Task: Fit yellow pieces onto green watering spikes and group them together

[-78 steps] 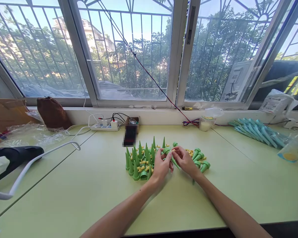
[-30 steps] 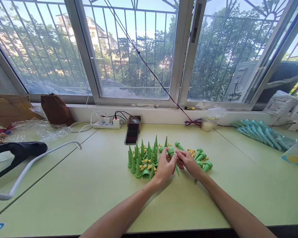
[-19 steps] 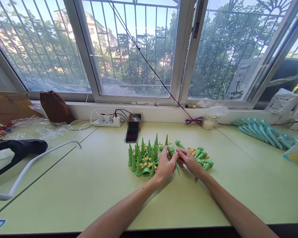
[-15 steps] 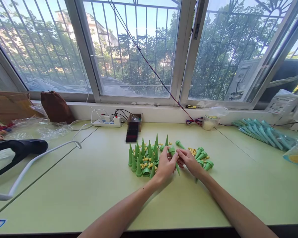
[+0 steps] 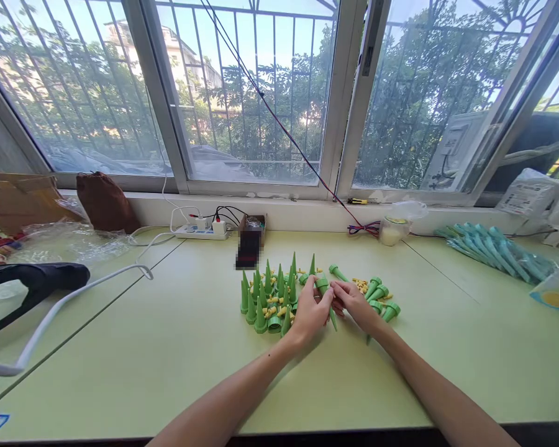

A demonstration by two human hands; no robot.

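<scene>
Green spike (image 5: 322,284) tipped steeper, middle hidden.

No legible text, the print on the white packet (image 5: 525,195) at right too small

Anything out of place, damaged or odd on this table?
Two things stand out. A dark rectangle before the small brown cardboard box is pixelated, hiding its details. Near the left hand, one round green plastic piece shows its open end, while the green plastic cones around it stand point-up.
</scene>
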